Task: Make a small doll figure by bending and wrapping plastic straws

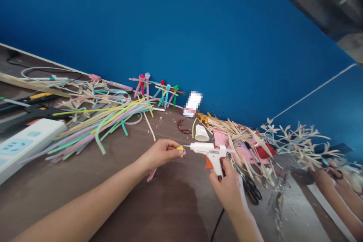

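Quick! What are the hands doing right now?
Left hand: closed, pinching a small yellow piece.
Right hand: closed, holding a white hot glue gun.

Head cam, tilted, fwd & down, close range

A heap of long pastel plastic strips [96, 128] on a brown tabletop [45, 193]
Behind the heap, small figures twisted from pink, blue and green pipe cleaners [155, 90] stand against a blue painted wall [181, 26]; left of it lies a white power strip [28, 145]; right of it lie a white paper cup [202, 133], pale dried palm strips [235, 132] and black-handled scissors [249, 187].
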Demonstrator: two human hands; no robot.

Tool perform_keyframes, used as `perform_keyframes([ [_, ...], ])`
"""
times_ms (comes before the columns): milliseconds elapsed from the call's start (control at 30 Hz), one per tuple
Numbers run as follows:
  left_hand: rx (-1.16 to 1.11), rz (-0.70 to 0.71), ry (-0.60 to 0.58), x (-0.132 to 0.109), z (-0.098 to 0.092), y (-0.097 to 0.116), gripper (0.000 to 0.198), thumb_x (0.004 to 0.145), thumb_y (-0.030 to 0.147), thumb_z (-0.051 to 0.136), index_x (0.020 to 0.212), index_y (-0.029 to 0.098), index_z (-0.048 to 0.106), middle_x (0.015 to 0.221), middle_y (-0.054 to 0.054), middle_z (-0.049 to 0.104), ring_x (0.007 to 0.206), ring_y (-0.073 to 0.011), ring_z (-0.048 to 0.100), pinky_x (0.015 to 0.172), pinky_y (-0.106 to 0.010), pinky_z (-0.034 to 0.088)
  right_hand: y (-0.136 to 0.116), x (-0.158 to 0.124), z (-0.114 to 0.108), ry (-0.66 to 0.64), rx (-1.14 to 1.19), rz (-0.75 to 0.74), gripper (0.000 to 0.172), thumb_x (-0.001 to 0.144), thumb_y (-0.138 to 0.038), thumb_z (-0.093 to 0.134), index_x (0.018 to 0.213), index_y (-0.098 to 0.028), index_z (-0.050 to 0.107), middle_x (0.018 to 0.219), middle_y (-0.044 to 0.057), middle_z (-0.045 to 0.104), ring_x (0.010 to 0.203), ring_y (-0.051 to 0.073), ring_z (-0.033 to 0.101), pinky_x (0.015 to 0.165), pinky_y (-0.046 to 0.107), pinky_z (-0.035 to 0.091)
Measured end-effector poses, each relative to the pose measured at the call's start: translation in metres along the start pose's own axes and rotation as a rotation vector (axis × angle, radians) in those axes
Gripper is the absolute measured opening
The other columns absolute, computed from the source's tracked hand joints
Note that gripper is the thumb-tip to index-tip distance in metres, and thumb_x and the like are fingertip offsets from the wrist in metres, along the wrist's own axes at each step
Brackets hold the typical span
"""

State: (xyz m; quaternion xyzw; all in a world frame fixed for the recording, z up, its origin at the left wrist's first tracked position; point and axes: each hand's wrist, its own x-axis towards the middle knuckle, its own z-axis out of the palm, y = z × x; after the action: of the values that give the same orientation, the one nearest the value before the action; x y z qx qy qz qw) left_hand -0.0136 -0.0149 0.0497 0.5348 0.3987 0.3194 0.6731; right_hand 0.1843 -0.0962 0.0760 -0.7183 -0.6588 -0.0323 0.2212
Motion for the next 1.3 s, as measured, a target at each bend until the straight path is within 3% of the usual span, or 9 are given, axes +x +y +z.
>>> perform_keyframes([
  [600,0.030,0.015,-0.014,0.0006,-0.0006,-0.0024,0.030,0.062,0.040,0.062,0.080,0.015,0.066,0.075,-0.004,0.068,0.051,-0.0090,0.051,0.042,-0.018,0.029,0.0042,-0.0007,0.0008,-0.039,0.096,0.019,0.005,0.069,-0.022,0.044,0.073,-0.020,0.046,0.055,-0.002,0.055,0.047,0.013,0.050,0.045,0.021,0.034],
  [833,-0.050,0.037,-0.020,0.0020,0.0000,-0.0038,0.025,0.061,0.035,0.065,0.077,0.015,0.066,0.077,-0.005,0.069,0.067,-0.0135,0.058,0.054,-0.019,0.038,0.0005,0.0009,0.0022,-0.065,0.045,0.027,0.007,0.069,-0.022,0.044,0.076,-0.019,0.047,0.053,-0.003,0.053,0.046,0.013,0.049,0.046,0.021,0.034],
  [1100,-0.025,0.014,-0.019,0.0013,0.0001,-0.0027,0.023,0.064,0.033,0.063,0.077,0.015,0.066,0.072,-0.004,0.068,0.065,-0.0125,0.057,0.053,-0.018,0.038,0.0025,-0.0007,0.0043,-0.083,0.123,0.024,0.007,0.069,-0.021,0.044,0.075,-0.019,0.046,0.056,-0.002,0.055,0.048,0.013,0.049,0.046,0.021,0.034],
  [1300,-0.062,0.038,-0.024,0.0042,-0.0017,-0.0064,0.025,0.062,0.033,0.064,0.078,0.014,0.066,0.077,-0.005,0.069,0.075,-0.0153,0.060,0.066,-0.021,0.042,0.0004,0.0014,0.0070,-0.072,0.082,0.049,0.006,0.068,-0.022,0.045,0.074,-0.019,0.046,0.052,-0.003,0.052,0.046,0.013,0.048,0.046,0.021,0.033],
])
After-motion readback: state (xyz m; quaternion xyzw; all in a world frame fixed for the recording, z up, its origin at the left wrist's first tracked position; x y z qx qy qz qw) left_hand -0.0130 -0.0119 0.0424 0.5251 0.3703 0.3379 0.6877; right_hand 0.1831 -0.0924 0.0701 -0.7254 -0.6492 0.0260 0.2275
